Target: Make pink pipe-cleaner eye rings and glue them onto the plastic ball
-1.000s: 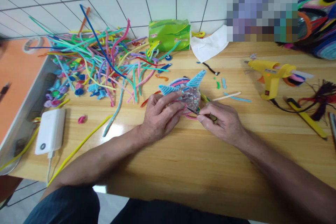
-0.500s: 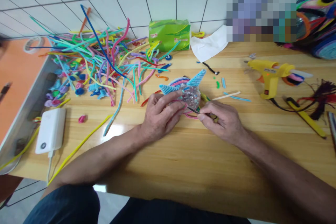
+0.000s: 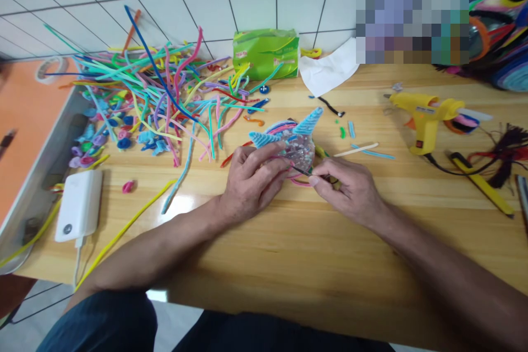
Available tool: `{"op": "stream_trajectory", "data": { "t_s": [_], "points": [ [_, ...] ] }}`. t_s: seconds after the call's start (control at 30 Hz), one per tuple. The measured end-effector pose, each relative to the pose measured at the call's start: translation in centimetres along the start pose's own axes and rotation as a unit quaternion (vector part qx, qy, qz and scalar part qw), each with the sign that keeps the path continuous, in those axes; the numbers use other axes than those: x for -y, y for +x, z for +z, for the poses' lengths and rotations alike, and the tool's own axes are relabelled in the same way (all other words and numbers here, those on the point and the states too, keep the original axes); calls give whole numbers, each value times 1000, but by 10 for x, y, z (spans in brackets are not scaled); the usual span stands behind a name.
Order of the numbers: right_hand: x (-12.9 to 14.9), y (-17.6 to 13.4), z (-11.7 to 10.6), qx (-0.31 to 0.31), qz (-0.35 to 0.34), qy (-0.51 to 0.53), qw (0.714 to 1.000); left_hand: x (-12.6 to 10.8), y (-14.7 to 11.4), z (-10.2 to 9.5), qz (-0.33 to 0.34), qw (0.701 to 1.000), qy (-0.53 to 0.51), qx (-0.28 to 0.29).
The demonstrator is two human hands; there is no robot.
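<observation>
In the head view, a craft figure (image 3: 301, 149) with a clear, speckled body sits at the middle of the wooden table. Two pointed light-blue pipe-cleaner ears (image 3: 308, 122) stick up from it. My left hand (image 3: 258, 173) is closed on the figure's near left side, its fingertips by a pink pipe cleaner. Between the thumb and fingers of my right hand (image 3: 348, 187) is a thin dark pointed tool (image 3: 300, 170), its tip close to my left fingertips. Its exact kind is hard to make out, as my fingers cover the rear part.
Colourful pipe cleaners (image 3: 165, 85) lie heaped at the back left. A yellow glue gun (image 3: 424, 118) and a yellow-and-black cutter (image 3: 482, 187) are on the right. The green tissue pack (image 3: 266, 55) rests against the tiled wall. At left is a white power bank (image 3: 79, 206) with a cable.
The dark tool's tip has shifted slightly up and left, nearer my left fingertips. My right hand moved left a little with it; the left hand and figure stay almost where they were.
</observation>
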State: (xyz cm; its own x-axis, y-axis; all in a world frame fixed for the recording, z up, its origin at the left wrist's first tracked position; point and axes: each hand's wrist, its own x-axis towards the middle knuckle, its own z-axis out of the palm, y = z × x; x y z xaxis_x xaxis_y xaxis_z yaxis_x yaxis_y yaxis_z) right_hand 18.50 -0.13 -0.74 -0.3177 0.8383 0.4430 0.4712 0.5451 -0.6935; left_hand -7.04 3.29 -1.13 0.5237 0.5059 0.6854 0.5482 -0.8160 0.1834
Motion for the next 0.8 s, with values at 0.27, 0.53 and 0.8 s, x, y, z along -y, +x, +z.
{"op": "stream_trajectory", "data": {
  "t_s": [0.27,0.53,0.8],
  "points": [
    [-1,-1,-1,3,1,0,1000,-1,2,0,5,1000,-14,-11],
    [-1,-1,0,3,-4,3,1000,0,0,1,5,999,-39,-9],
    [-1,0,-1,-5,1,20,1000,1,1,0,9,1000,-12,-11]
  ]
}}
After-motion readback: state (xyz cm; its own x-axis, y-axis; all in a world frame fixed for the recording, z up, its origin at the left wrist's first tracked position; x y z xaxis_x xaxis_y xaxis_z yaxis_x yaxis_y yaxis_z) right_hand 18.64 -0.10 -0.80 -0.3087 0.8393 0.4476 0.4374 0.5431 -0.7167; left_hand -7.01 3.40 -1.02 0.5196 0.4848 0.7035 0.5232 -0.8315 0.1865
